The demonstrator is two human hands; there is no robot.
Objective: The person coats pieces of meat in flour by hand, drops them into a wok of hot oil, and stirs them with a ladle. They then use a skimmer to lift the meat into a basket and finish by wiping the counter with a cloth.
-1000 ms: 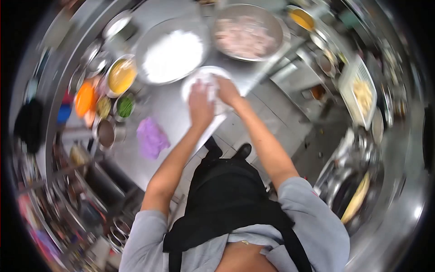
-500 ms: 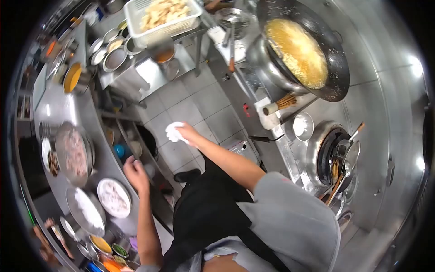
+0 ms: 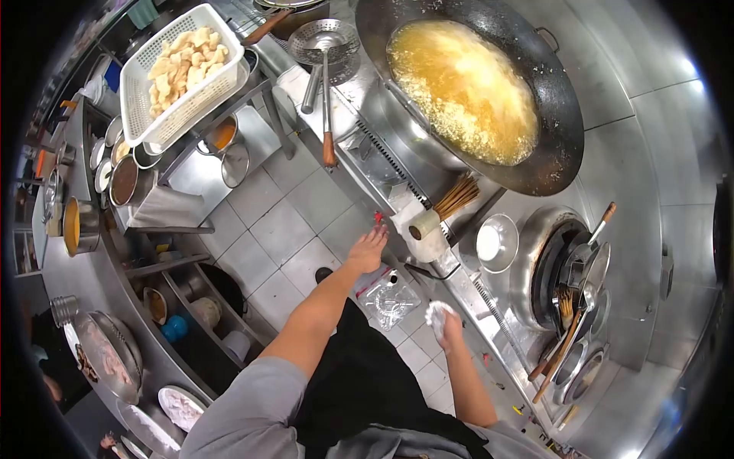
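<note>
My left hand (image 3: pixel 369 249) is stretched out toward the front face of the stove, fingers extended and palm down. Its fingertips are right at a small red knob (image 3: pixel 378 218). A crumpled white cloth (image 3: pixel 439 320) is gripped in my right hand (image 3: pixel 453 333), low beside the stove's front edge. Above my left hand, a large black wok (image 3: pixel 562 130) holds bubbling yellow oil (image 3: pixel 459 84) with pale foam and bits along its near side. A bamboo brush (image 3: pixel 456 200) lies on the stove ledge close by.
A white basket (image 3: pixel 131 115) of pale fried pieces stands at upper left. A skimmer (image 3: pixel 325 42) lies beside the wok. To the right are a white-filled bowl (image 3: pixel 511 229) and a second burner (image 3: pixel 535 268) with ladles. A steel counter (image 3: pixel 65 268) runs along the left.
My view has turned right toward the stove. My right hand has carried the cloth over to the stove's front, and my left hand has swung from the counter side to the red knob.
</note>
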